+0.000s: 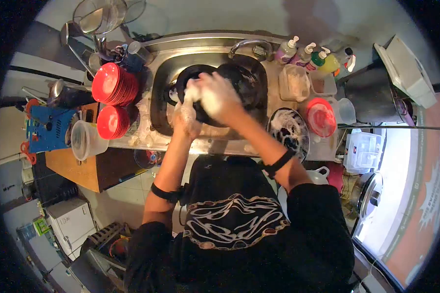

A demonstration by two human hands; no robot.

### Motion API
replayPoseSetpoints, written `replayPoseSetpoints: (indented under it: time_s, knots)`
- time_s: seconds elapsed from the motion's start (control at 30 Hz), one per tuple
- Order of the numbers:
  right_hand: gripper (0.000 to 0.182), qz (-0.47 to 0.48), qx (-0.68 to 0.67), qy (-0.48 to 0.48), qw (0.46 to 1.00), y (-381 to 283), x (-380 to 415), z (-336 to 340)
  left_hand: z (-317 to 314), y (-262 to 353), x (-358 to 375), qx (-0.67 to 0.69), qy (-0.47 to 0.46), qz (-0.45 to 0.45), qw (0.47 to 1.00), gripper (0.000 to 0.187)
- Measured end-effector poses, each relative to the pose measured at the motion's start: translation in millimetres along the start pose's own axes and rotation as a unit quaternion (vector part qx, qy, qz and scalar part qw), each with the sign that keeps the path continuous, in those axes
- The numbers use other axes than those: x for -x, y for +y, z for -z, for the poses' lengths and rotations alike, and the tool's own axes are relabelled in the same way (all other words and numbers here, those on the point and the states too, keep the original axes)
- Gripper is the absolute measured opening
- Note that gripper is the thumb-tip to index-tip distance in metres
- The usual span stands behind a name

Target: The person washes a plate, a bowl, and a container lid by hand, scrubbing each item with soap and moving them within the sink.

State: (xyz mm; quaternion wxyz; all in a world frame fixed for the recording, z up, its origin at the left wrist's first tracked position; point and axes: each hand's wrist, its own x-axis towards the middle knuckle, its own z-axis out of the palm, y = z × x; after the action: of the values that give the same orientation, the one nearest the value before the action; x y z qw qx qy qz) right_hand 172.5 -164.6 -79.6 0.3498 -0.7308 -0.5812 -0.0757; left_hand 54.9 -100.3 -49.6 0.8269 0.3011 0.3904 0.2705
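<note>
Both hands are over the metal sink, covered in white suds. My left hand is closed at the near-left side of a round black dish and appears to grip it. My right hand lies across the dish with its fingers curled in thick foam. Whatever it holds, if anything, is hidden by the foam. Another dark round vessel sits in the sink, to the right of the dish. The faucet arches over the sink's back edge.
Left of the sink stand stacked red bowls and a clear plastic tub. To the right are a foamy black bowl, a red bowl, a plastic container and several pump bottles. A large dark pot stands farther right.
</note>
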Motion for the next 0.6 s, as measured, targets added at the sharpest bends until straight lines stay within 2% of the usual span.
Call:
replayPoseSetpoints:
  time_s: [0.03, 0.07, 0.1, 0.13, 0.17, 0.2, 0.23, 0.27, 0.33, 0.4, 0.43, 0.47, 0.53, 0.57, 0.6]
  knots:
    - [0.046, -0.012, -0.041, -0.007, 0.999, -15.9, 7.9, -5.4, 6.4, -5.8, -11.7, 0.050, -0.021, -0.004, 0.999, 0.039]
    - [0.052, -0.024, -0.082, -0.014, 0.996, -30.7, 16.3, -7.5, 9.4, -0.8, -12.7, 0.043, -0.010, 0.003, 0.999, 0.039]
    - [0.049, 0.065, -0.171, -0.013, 0.983, -30.2, 21.6, -5.9, 30.4, 4.7, -18.2, 0.015, 0.020, 0.026, 0.999, 0.041]
    - [0.049, 0.068, -0.174, -0.010, 0.982, -29.7, 25.7, -1.5, 57.4, 8.6, -27.0, -0.013, 0.048, 0.047, 0.998, 0.043]
    - [0.047, 0.031, -0.129, -0.113, 0.985, -28.2, 30.7, 3.9, 71.8, 9.5, -31.7, 0.049, 0.004, -0.015, 0.999, 0.045]
    - [0.045, -0.008, -0.081, -0.215, 0.973, -24.0, 34.9, 9.4, 57.1, 22.7, -14.4, 0.082, -0.015, -0.022, 0.996, 0.045]
    - [0.045, 0.007, -0.025, -0.248, 0.968, -13.0, 33.4, 13.9, 47.9, 29.1, -5.1, 0.070, 0.001, -0.044, 0.997, 0.044]
    - [0.041, 0.029, 0.032, -0.150, 0.988, 1.6, 41.2, 1.6, 41.3, 31.5, 1.0, 0.058, 0.016, -0.065, 0.996, 0.044]
    - [0.039, -0.071, -0.021, 0.028, 0.997, -0.5, 27.0, -9.9, 30.7, 23.1, 10.7, -0.027, -0.023, -0.065, 0.997, 0.049]
    - [0.035, -0.062, -0.051, -0.011, 0.997, -10.8, 1.9, -9.1, 19.8, 3.8, 5.2, -0.088, 0.086, -0.085, 0.989, 0.054]
    - [0.032, -0.027, -0.164, 0.047, 0.985, -23.7, 2.9, 2.9, 10.7, 6.0, 9.2, -0.104, 0.113, -0.088, 0.984, 0.052]
    - [0.029, -0.023, -0.223, -0.049, 0.973, -31.5, -4.2, 12.1, 5.9, 8.7, 11.0, -0.122, 0.140, -0.091, 0.978, 0.050]
    - [0.031, 0.070, -0.131, 0.014, 0.989, -28.5, 22.8, -7.9, 28.7, 20.4, 0.0, -0.019, 0.042, -0.042, 0.998, 0.053]
    - [0.031, 0.073, -0.130, 0.018, 0.989, -19.1, 19.7, -6.5, 49.6, 18.7, -14.2, -0.071, 0.074, -0.105, 0.989, 0.054]
    - [0.024, 0.043, -0.121, -0.114, 0.985, -5.4, 17.6, -3.9, 15.6, 32.7, 21.3, -0.018, 0.020, -0.113, 0.993, 0.053]
